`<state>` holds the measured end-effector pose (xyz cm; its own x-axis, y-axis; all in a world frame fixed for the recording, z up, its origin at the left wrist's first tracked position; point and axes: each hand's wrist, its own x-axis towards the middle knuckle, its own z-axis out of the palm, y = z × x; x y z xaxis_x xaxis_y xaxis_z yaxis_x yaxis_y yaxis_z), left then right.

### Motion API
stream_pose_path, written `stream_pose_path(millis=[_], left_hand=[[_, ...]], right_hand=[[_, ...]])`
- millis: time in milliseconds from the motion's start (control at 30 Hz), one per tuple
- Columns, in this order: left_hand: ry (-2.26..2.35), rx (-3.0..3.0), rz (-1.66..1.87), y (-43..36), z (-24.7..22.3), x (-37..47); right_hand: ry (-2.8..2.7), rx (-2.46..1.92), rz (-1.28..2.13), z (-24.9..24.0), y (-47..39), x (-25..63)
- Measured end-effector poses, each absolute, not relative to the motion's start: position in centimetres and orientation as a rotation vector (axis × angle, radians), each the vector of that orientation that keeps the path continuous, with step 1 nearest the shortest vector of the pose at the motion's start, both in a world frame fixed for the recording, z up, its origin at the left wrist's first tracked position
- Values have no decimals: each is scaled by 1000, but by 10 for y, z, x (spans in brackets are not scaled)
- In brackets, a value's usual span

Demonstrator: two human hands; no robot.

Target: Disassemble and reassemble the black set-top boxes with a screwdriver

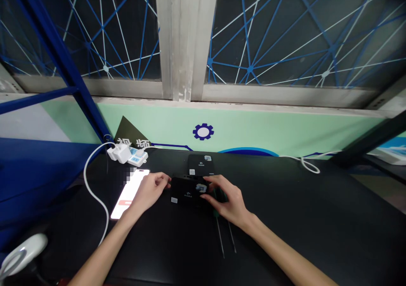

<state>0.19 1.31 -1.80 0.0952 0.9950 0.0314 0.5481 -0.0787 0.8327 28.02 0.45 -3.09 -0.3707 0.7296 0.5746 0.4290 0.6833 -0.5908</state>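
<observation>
A flat black box [187, 189] with a label and a silvery sticker is tilted up between my hands. My right hand [230, 197] pinches its right end, thumb in front and fingers behind. At the opposite end, my left hand [155, 186] has its fingers curled together against the box's edge; their tips are partly hidden. A second, similar black box [201, 164] lies flat just behind. Under my right hand are two screwdrivers [220, 237], their shafts pointing toward me and their handles mostly covered; one handle looks green.
A lit phone [130, 195] lies by my left forearm. Behind it stand a white charger [119, 153] and a power strip [137, 157], with a white cable [90, 184] curving forward. A white rounded device [25, 252] is at the lower left. Another cable [309, 165] runs along the wall.
</observation>
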Motion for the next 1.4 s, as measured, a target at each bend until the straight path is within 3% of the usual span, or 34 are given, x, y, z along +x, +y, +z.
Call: stream_pose_path(millis=[333,600,867,1400], left_hand=[[1519,1735,766,15,-21,0],[1476,1400,858,14,-21,4],[1451,1595,926,15,-24,2],[1512,1774,941,16,-31,3]], right_hand=[[-2080,-714,201,-32,1,277],[-2155,-473,-52,-27,1,278],[-2358,-475,237,-20,-4,273],[-2543,-538,355,-29,3,276]])
